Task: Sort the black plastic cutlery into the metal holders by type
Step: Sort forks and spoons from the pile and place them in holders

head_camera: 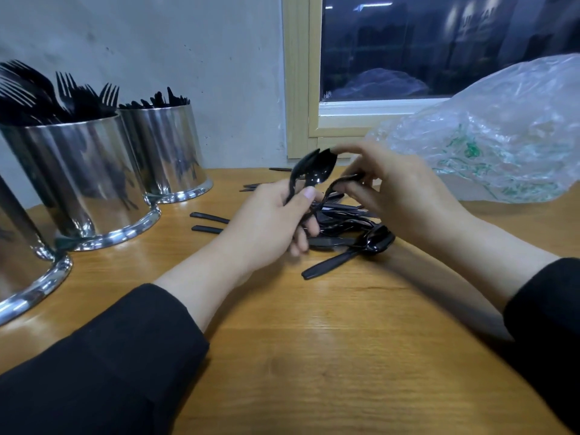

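Observation:
My left hand (270, 221) grips a small bunch of black plastic spoons (310, 171), bowls pointing up, above the wooden table (314, 340). Just to their right, my right hand (398, 196) pinches another black spoon (343, 180) and touches the top of the bunch with a fingertip. Beneath both hands lies a loose pile of black cutlery (351, 227), with a spoon (373, 243) at its near edge. At the left stand three metal holders: the middle one (78, 177) is full of forks, the far one (169, 152) shows dark handle tips, and the near one (22, 265) is cut off.
A crumpled clear plastic bag (502, 130) lies at the right rear of the table under a window (439, 45). Loose handles (208, 222) stick out left of the pile. A grey wall stands behind the holders.

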Demonstrator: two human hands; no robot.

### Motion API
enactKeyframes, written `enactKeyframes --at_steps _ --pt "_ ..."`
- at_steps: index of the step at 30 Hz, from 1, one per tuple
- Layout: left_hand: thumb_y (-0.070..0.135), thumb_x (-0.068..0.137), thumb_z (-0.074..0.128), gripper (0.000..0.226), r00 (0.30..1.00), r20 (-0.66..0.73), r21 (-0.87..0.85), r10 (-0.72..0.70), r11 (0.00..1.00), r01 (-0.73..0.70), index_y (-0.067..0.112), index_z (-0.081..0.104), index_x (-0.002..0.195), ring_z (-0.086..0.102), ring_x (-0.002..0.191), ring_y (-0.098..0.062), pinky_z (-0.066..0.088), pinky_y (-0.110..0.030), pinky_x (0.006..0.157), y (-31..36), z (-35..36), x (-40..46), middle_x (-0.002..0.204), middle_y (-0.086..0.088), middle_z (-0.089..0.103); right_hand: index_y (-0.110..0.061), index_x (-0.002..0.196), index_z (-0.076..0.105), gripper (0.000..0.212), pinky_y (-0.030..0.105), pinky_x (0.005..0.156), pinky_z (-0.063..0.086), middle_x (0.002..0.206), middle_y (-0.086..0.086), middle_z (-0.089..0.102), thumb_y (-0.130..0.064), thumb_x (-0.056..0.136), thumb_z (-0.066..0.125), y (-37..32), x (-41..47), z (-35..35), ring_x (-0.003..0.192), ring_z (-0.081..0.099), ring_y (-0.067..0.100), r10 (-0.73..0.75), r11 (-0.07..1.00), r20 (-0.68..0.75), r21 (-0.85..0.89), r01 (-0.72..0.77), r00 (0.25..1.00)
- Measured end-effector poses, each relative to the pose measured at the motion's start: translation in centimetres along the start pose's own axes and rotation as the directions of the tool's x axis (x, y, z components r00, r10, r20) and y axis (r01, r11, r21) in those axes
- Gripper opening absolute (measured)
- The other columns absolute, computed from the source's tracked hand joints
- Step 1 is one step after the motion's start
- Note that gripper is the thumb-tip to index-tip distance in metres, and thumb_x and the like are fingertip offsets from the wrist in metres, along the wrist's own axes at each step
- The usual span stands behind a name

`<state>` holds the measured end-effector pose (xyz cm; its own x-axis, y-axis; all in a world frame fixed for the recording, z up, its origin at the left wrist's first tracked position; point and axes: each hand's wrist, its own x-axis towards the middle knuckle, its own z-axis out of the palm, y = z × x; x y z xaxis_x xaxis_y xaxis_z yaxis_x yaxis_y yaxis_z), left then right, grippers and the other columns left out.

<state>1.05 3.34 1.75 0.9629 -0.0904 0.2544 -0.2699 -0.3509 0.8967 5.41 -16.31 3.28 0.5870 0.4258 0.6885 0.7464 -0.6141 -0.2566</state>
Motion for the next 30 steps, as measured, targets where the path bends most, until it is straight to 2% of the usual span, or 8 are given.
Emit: enactKeyframes --at_steps 4,7,12,15,18,21,24,30 --pt "0.04 0.108 0.04 0.036 0.993 0.111 -0.04 -0.037 0.998 0.042 0.017 0.068 0.102 0.033 0.045 -0.007 0.028 -0.021 0.045 0.1 0.4 -0.4 0.06 0.007 0.042 -0.033 0.14 0.049 0.049 0.02 0.071 0.044 0.076 -0.018 0.064 -0.022 0.094 0.064 0.2 0.0 0.3 0.073 0.06 0.002 0.102 0.987 0.057 0.123 -0.108 0.993" --pt "0.047 0.104 0.044 0.041 0.988 0.145 -0.11 -0.056 0.991 0.072 0.013 0.068 0.105 0.031 0.042 -0.008 0.024 -0.02 0.042 0.0 0.4 -0.4 0.06 0.004 0.041 -0.028 0.112 0.064 0.016 0.027 0.063 0.042 0.067 -0.013 0.062 -0.023 0.098 0.059 0.3 -0.1 0.2 0.061 0.053 0.003 0.14 0.964 0.097 0.215 -0.158 0.985" --pt "0.035 0.098 0.063 0.019 0.98 0.198 0.01 -0.027 1.0 0.025 0.019 0.064 0.089 0.031 0.041 -0.01 0.028 -0.023 0.041 -0.6 0.4 -0.3 0.057 0.006 0.04 -0.027 0.097 0.065 0.007 0.038 0.064 0.045 0.076 0.012 0.067 -0.021 0.094 0.063 -0.1 0.1 0.1 0.065 0.055 0.026 0.148 0.942 0.143 0.281 -0.183 0.979" --pt "0.039 0.103 0.052 0.029 0.994 0.111 0.169 0.007 0.985 -0.026 0.02 0.068 0.09 0.045 0.044 -0.011 0.041 -0.028 0.051 -0.8 0.5 -0.1 0.053 0.01 0.048 -0.023 0.105 0.067 0.011 0.036 0.062 0.045 0.071 0.01 0.066 -0.026 0.094 0.065 -0.5 0.2 -1.9 0.062 0.055 0.02 0.127 0.955 0.211 0.239 -0.177 0.969" --pt "0.04 0.102 0.055 0.032 0.998 -0.052 -0.016 -0.024 1.0 0.023 0.014 0.061 0.083 0.04 0.045 -0.011 0.036 -0.023 0.046 -0.9 0.3 0.3 0.055 0.008 0.042 -0.019 0.079 0.066 0.025 0.029 0.055 0.044 0.062 0.004 0.066 -0.041 0.092 0.064 0.9 0.2 -4.7 0.051 0.055 0.012 0.232 0.96 0.19 0.117 -0.256 0.954" --pt "0.041 0.098 0.061 0.035 0.997 -0.056 -0.1 -0.051 0.994 0.045 0.013 0.054 0.078 0.038 0.046 -0.014 0.036 -0.026 0.045 -1.1 0.8 0.1 0.058 0.001 0.042 -0.013 0.066 0.065 0.048 0.024 0.053 0.041 0.053 0.005 0.066 -0.056 0.088 0.061 2.4 -0.3 -5.6 0.042 0.051 0.01 0.406 0.914 0.441 -0.208 -0.349 0.8" --pt "0.043 0.097 0.063 0.036 0.999 0.009 0.07 -0.052 0.996 0.051 0.015 0.06 0.073 0.045 0.047 -0.019 0.042 -0.028 0.049 -1.5 1.4 -0.4 0.053 -0.002 0.051 -0.014 0.073 0.07 0.053 0.024 0.059 0.044 0.059 0.008 0.07 -0.063 0.086 0.058 2.7 -0.8 -4.8 0.045 0.055 0.011 0.493 0.87 0.605 -0.342 -0.354 0.625" --pt "0.045 0.097 0.062 0.036 0.997 -0.017 0.017 -0.072 0.997 0.072 0.016 0.067 0.077 0.035 0.039 -0.01 0.03 -0.023 0.041 -1.6 1.5 -0.2 0.049 0.007 0.043 -0.023 0.05 0.066 0.051 0.021 0.054 0.038 0.044 -0.001 0.059 -0.052 0.092 0.06 2.1 -0.8 -3.4 0.043 0.052 0.01 0.507 0.86 0.613 -0.317 -0.399 0.606"
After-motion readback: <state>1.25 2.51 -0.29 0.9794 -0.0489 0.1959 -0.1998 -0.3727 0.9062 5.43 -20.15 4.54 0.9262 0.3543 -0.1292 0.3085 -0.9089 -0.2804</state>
